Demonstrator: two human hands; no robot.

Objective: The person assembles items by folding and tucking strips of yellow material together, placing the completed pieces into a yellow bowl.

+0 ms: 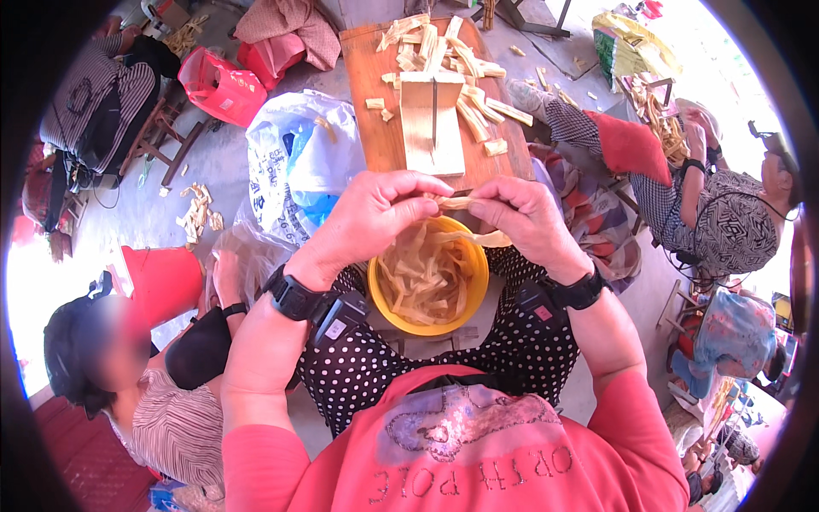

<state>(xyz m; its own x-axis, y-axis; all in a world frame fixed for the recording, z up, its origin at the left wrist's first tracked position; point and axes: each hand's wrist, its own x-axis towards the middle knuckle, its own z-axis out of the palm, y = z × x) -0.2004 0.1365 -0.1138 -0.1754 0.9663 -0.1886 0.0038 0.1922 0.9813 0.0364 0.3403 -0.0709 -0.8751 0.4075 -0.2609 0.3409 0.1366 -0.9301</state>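
My left hand (373, 220) and my right hand (527, 220) meet over a yellow bucket (429, 328) between my knees. Both pinch one pale, tan strip (458, 203) between thumb and fingers; its loose end hangs below my right hand. Soft, flat strips (426, 277) of similar colour fill the bucket. Just beyond my hands, a wooden board (375, 77) carries an upright wooden block on a base (418, 115), with a thin dark line down its middle. Pale, yellowish folded pieces (439, 53) are heaped behind and beside this block. What the strips are made of, I cannot tell.
Left of the board sits a white plastic bag (299, 171), with a red bag (217, 85) farther off. A co-worker (171, 392) sits close on my left, beside a red bucket (162, 282). Another person (725, 213) on the right handles similar pieces. Scraps (200, 212) lie on the floor.
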